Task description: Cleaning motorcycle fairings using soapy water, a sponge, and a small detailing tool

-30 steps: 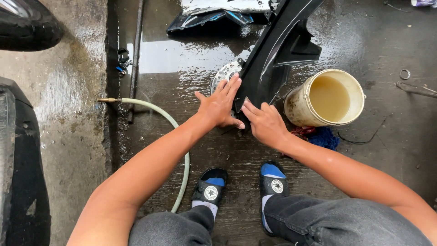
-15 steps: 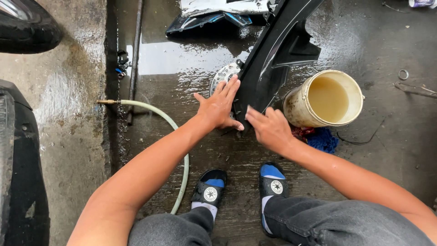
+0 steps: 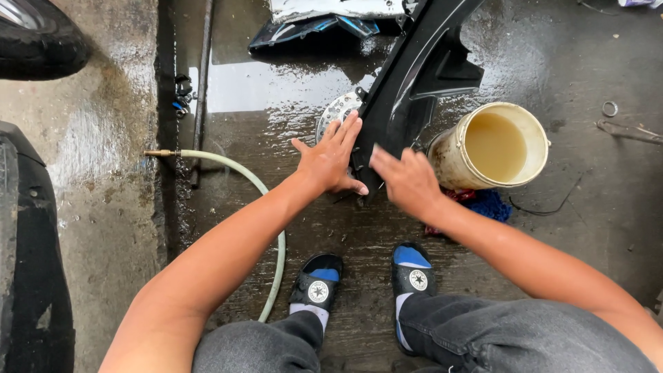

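Down on the wet concrete floor, a cream bucket stands at about two o'clock from the feet, round, stained on its wall and holding murky tan water. It carries no label that can be made out. A blue rag and a bit of red cloth lie touching its base at six o'clock.

A long black panel (glossy, wet, some vehicle fairing) runs from the top edge down toward centre, its lower tip ending between both hands. The left hand lies flat and fully open, fingers spread, pressed on the panel's left edge, thumb reaching under the tip. The right hand is blurred; it looks open, palm down on the panel's lower end, just beside the bucket, gripping nothing that I can see.

At nine o'clock a pale green hose curves away to a brass fitting. A perforated metal disc peeks out at eleven o'clock of the left hand. Black-and-blue slides sit at six.
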